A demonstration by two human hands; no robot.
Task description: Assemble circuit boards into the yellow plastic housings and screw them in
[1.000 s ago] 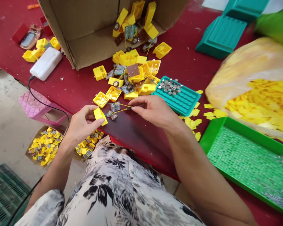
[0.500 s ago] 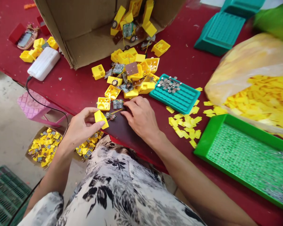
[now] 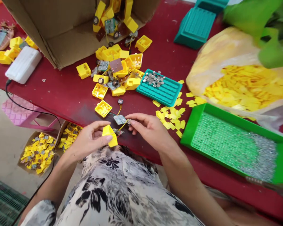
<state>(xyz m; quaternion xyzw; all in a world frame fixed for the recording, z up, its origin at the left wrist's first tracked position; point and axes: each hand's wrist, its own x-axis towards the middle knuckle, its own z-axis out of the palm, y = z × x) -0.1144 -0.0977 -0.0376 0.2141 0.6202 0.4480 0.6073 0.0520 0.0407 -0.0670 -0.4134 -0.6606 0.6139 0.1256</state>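
Observation:
My left hand [image 3: 91,138] holds a hollow yellow plastic case [image 3: 109,135] between thumb and fingers. My right hand [image 3: 149,129] pinches a small round metal part [image 3: 129,122] at the end of a yellow wire. That wire leads to a small circuit board [image 3: 119,119] lying on the red table [image 3: 68,94], just between my hands. A second small wired part [image 3: 118,132] sits partly behind the held case. Close by lie an open yellow case [image 3: 103,108] and a small dark disc [image 3: 120,101].
A teal tray [image 3: 159,88] holds metal button cells beside a heap of yellow cases and boards. Right of it are loose yellow pieces, a bag of them [image 3: 240,78] and a green tray [image 3: 226,144]. A cardboard box [image 3: 61,31] stands at the back.
The head view has swung, shifting everything left and up. My right hand has lifted from pressing on the table and now pinches the wire end. The yellow case stays in my left hand.

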